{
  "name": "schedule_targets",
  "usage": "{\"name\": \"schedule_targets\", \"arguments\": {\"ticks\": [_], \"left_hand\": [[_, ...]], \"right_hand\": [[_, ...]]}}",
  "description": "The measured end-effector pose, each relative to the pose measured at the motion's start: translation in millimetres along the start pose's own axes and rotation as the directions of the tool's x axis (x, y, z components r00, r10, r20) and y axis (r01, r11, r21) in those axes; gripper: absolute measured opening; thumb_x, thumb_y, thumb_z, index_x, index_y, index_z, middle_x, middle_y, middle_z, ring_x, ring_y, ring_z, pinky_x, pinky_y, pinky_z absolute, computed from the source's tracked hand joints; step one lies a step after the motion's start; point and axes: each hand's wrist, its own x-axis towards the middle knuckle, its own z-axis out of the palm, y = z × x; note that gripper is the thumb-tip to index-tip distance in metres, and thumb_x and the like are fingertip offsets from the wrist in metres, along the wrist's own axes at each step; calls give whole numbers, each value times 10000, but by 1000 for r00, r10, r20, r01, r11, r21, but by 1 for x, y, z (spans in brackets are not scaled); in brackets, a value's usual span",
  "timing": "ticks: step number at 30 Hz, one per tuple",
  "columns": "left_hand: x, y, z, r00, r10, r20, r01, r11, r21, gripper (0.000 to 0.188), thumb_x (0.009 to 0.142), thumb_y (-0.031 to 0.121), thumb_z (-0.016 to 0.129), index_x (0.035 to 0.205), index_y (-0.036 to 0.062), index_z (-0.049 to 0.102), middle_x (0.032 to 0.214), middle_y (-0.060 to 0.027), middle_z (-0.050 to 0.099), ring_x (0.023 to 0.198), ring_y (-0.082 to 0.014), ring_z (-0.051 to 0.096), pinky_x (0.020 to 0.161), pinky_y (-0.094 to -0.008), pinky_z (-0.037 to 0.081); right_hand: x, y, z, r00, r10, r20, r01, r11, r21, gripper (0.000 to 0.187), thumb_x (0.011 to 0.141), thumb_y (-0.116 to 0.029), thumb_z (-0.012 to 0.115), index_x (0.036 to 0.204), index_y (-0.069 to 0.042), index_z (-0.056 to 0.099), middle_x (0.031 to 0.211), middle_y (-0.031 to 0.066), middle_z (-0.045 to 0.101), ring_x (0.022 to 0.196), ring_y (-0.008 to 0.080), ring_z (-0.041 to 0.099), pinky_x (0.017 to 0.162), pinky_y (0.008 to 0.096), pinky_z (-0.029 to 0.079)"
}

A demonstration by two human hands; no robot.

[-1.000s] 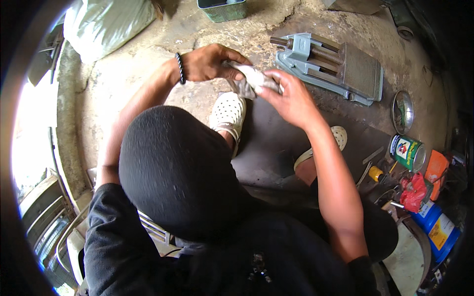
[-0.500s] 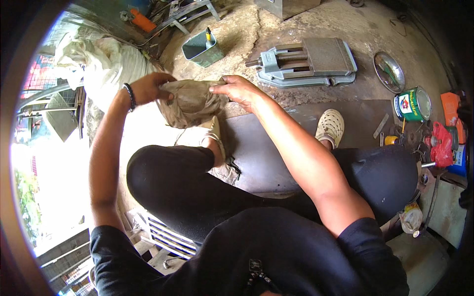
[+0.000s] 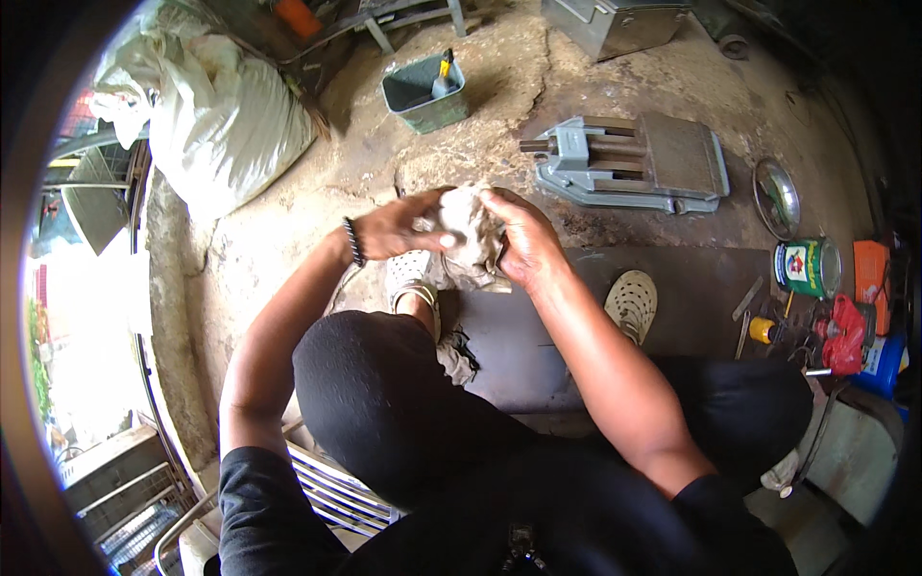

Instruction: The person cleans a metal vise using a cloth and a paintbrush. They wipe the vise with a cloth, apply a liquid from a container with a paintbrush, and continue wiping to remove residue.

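Note:
Both my hands are closed around a crumpled dirty grey rag [image 3: 468, 226], held above my knees. My left hand [image 3: 399, 228], with a dark bead bracelet on the wrist, grips the rag's left side. My right hand [image 3: 523, 240] clasps its right side, fingers curled over the top. A loose corner of the rag hangs down between them. Below the hands are my black-trousered legs and two pale perforated clogs [image 3: 631, 302] resting by a dark metal plate [image 3: 691, 288].
A grey machine vise [image 3: 629, 163] lies on the concrete floor beyond my hands. A green box [image 3: 423, 96] with a tool stands further back, a stuffed white sack [image 3: 221, 115] at left. A metal bowl [image 3: 776, 197], a paint tin [image 3: 805, 267] and red tools sit at right.
The view has shifted and my knee has dropped out of the centre. The rag, spread out wide half a second ago, is now bunched into a ball between both hands.

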Motion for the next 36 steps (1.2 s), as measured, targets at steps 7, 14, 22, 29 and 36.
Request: {"name": "schedule_targets", "arguments": {"ticks": [7,14,22,29,36], "left_hand": [[65,-75,47,965,-232,125,255,707,-660,632,964,366,613,1420,-3,379,1277,-113,571,1158,-192,567,972,-340,459],[132,-124,60,871,-467,150,466,694,-548,665,986,570,450,1304,-5,553,1130,-105,657,1021,-186,591,862,-306,471],[171,-112,14,880,-292,374,451,759,-470,790,926,534,609,1481,42,340,1280,-131,554,1088,-165,544,808,-333,523],[240,-144,-24,900,-149,410,170,985,-15,396,913,246,614,1202,-17,552,933,-223,682,891,-306,682,776,-405,525],[267,-163,-30,894,62,444,11,987,-160,488,897,155,620,1336,-4,478,1070,-248,659,998,-341,668,857,-408,529]], "right_hand": [[66,30,-76,954,-122,-274,142,989,52,192,951,-220,593,948,-38,653,892,56,639,760,153,602,694,295,499],[114,59,-127,854,-219,-472,260,965,22,184,992,-205,550,1057,-38,593,1062,118,659,897,165,629,788,288,518],[159,54,-144,621,-368,-692,227,929,-291,259,999,-272,544,1009,-20,601,922,34,567,810,135,526,730,305,448],[182,44,-124,497,-464,-733,10,848,-530,477,970,-281,571,1261,96,535,1162,154,604,1054,221,556,938,351,430],[206,45,-124,223,-659,-718,-46,729,-683,468,983,-258,521,1255,123,528,1188,245,577,1098,320,551,977,417,403]]}}
